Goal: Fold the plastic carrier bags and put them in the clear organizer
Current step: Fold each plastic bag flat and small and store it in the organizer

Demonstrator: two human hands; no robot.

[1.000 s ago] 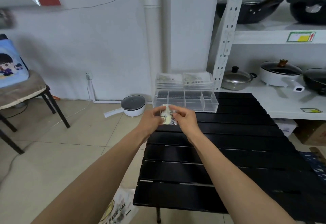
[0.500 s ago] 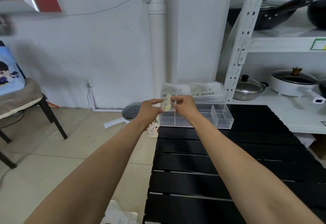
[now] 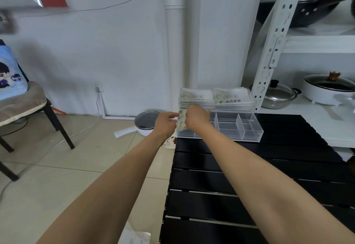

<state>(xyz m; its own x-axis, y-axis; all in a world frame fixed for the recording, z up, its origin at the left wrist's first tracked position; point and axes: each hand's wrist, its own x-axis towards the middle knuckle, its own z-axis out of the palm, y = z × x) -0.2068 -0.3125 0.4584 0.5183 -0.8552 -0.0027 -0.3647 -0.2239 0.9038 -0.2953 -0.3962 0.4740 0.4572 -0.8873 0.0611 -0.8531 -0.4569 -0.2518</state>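
Note:
A small folded plastic carrier bag [image 3: 181, 119] stands upright over the left end of the clear organizer [image 3: 249, 128]. My left hand [image 3: 166, 123] pinches its left edge and my right hand [image 3: 196, 118] grips its right side. The organizer sits at the far edge of the black slatted table [image 3: 249, 176] and has several divided compartments; those on the right look empty. Behind it, its raised clear lid [image 3: 217, 97] shows printed flat bags. My hands hide the leftmost compartment.
A white metal shelf [image 3: 272, 51] with pots and pans stands to the right of the table. A small white pot [image 3: 147, 121] sits on the tiled floor left of the table. A chair [image 3: 28, 109] stands far left. Another plastic bag [image 3: 134, 236] lies on the floor below.
Both hands moved the folded bag forward from above the table to the organizer's left end. The camera view came closer and shifted left.

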